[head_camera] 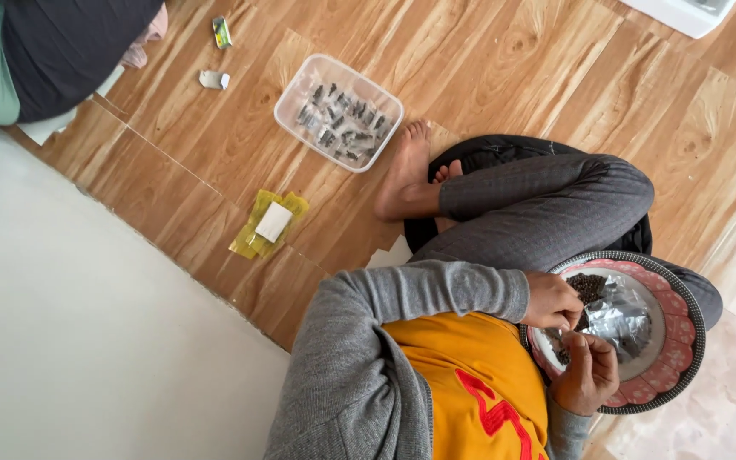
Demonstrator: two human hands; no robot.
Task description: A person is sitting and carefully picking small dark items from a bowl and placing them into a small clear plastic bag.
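Head view: left hand and right hand pinch shut on something unclear; the knee-balanced plate could tip, spilling dark bits.

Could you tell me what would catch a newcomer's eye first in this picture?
Probably the orange shirt at bottom centre, beside the patterned plate of dark bits at lower right, where both hands pinch something small. Next, the clear plastic tub of small packets on the wooden floor above.

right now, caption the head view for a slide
Both hands, left hand and right hand, over a patterned plate of dark bits.
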